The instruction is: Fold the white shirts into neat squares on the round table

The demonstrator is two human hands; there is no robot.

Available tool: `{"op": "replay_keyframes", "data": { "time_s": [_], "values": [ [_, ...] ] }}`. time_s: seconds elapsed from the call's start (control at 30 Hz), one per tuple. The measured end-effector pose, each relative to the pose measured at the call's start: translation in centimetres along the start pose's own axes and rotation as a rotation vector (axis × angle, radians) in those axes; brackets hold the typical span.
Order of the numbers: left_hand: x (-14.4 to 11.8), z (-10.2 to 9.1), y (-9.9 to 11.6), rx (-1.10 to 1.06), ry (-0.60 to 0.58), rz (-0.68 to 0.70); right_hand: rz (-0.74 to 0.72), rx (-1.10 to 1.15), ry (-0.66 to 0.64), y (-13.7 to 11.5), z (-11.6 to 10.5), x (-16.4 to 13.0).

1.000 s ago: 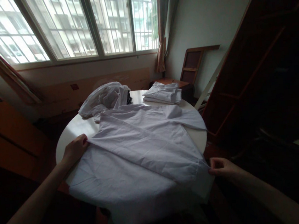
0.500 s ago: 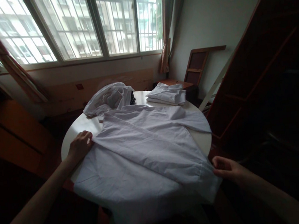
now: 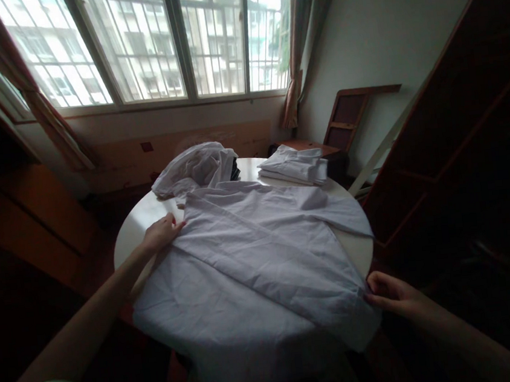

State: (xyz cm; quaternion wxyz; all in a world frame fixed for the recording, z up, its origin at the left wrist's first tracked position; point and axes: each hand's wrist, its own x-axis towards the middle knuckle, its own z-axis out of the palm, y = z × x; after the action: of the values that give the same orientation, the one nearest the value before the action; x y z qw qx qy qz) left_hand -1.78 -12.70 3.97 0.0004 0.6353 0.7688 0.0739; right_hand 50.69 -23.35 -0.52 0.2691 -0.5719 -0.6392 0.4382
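White shirt (image 3: 253, 258) spread on table, edges between both hands

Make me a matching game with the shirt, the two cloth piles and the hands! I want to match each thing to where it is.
Things:
1. spread white shirt
2. crumpled white pile
3. folded white stack
4. right hand

Places:
A. far right of the round table
B. at the shirt's near right edge
C. flat across the table's middle
D. far side, left of the folded stack

Pairs: 1-C, 2-D, 3-A, 4-B
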Motion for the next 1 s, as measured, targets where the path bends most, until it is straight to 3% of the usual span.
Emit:
{"op": "replay_keyframes", "data": {
  "time_s": [0.13, 0.2, 0.3, 0.37, 0.43, 0.5, 0.57, 0.67, 0.77, 1.0],
  "values": [
    [-1.9, 0.7, -1.2, -0.063, 0.067, 0.066, -0.117, -0.345, 0.288, -4.0, -1.0, 0.6],
    [-2.8, 0.8, -2.2, -0.158, 0.105, 0.150, -0.241, -0.400, 0.312, -7.6, -0.6, 2.0],
    [-4.0, 0.9, -3.6, -0.295, 0.145, 0.291, -0.462, -0.367, 0.145, -13.4, 2.0, 6.1],
    [-4.8, 0.9, -4.4, -0.338, 0.159, 0.345, -0.569, -0.246, -0.124, -16.9, 4.9, 10.1],
    [-5.3, 0.9, -4.8, -0.348, 0.177, 0.366, -0.568, -0.085, -0.385, -19.9, 8.3, 14.6],
    [-5.6, 0.9, -4.9, -0.355, 0.193, 0.380, -0.517, -0.031, -0.414, -22.4, 11.9, 19.1],
    [-5.5, 0.9, -4.9, -0.376, 0.210, 0.388, -0.488, -0.054, -0.325, -24.5, 15.2, 23.0],
    [-5.2, 1.2, -5.1, -0.414, 0.232, 0.386, -0.455, -0.043, -0.216, -26.8, 19.3, 27.4],
    [-4.8, 1.6, -5.3, -0.446, 0.234, 0.406, -0.389, 0.002, -0.236, -27.8, 22.2, 29.8],
    [-4.9, 1.9, -5.4, -0.464, 0.239, 0.417, -0.273, 0.057, -0.335, -27.2, 25.1, 31.6]
  ]
}}
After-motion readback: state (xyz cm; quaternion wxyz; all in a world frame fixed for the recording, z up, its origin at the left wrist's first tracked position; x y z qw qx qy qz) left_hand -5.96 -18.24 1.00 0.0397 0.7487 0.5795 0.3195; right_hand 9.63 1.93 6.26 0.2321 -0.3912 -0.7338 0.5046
